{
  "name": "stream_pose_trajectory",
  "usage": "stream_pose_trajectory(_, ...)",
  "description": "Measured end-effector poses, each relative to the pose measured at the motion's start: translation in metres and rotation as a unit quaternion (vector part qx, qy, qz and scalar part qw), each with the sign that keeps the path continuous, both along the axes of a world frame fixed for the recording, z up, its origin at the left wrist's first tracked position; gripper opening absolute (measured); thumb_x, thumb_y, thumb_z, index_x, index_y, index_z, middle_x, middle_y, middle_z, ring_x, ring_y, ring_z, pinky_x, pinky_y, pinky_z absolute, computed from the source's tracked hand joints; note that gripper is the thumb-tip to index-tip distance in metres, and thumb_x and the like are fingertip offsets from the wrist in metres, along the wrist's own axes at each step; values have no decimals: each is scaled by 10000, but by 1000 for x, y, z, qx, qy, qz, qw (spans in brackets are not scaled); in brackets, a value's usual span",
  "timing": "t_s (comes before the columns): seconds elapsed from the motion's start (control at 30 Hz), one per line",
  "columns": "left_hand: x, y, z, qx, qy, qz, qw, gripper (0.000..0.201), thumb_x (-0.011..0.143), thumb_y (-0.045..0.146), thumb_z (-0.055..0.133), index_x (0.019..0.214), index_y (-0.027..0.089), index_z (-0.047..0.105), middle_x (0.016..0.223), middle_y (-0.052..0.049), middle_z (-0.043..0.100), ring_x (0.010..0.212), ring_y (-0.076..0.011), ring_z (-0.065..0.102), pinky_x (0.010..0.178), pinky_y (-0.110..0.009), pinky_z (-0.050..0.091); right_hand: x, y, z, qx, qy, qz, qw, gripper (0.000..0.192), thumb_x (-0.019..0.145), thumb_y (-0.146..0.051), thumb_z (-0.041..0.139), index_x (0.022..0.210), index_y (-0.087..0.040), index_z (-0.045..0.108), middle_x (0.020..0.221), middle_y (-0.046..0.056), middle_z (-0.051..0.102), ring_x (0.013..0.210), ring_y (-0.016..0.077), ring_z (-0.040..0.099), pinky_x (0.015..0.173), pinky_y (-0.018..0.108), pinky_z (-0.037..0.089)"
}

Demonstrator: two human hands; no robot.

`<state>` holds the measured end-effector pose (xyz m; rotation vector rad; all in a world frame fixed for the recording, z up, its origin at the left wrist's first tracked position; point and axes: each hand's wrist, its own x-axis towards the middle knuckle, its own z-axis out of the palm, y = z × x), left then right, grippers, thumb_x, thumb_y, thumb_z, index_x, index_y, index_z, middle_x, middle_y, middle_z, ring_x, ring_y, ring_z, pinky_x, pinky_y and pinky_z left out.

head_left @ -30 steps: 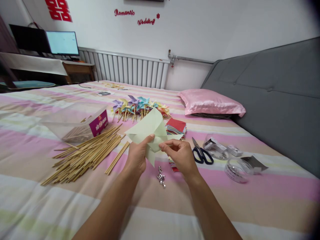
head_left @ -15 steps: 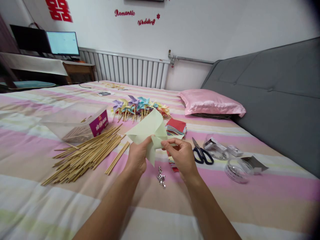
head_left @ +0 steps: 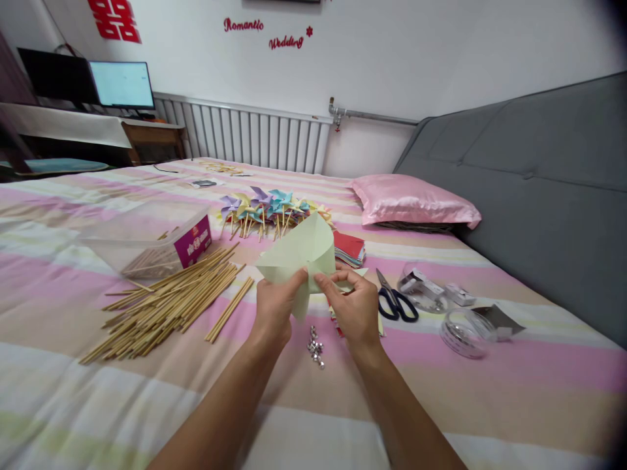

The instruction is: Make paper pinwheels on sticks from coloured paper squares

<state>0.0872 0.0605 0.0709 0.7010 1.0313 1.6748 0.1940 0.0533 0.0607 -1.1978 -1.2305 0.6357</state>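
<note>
On a striped bed (head_left: 73,391), both hands, left hand (head_left: 274,307) and right hand (head_left: 353,308), pinch pale green folded paper (head_left: 298,251), maybe a pinwheel.

"Romantic Wedding" on the wall (head_left: 392,59)

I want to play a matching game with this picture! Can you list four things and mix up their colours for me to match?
Things:
1. pillow
2. scissors
3. folded paper in the hands
4. sticks

Colours:
A. light green
B. tan
C. shiny pink
D. black handles

Pairs: 1-C, 2-D, 3-A, 4-B
</note>
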Motion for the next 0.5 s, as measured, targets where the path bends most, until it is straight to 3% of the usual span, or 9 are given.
stream_pose_trajectory(0.33,4,-4,0,35,-11,-17,999,436,544,247,808,934,92,689,914,-113,721,865,-216,658,754,-280,497,-1,3,-3,-9,38,-38,999,346,623,-489,727,586,-170,597,1047,115,686,986,251,621,864,336,424)
stream_pose_trajectory(0.5,3,-4,0,57,-16,-35,998,473,564,242,807,995,90,683,897,-116,721,885,-218,652,773,-288,496,-1,4,-2,-26,48,-61,997,361,590,-504,739,580,-167,609,957,105,705,963,255,621,859,331,401)
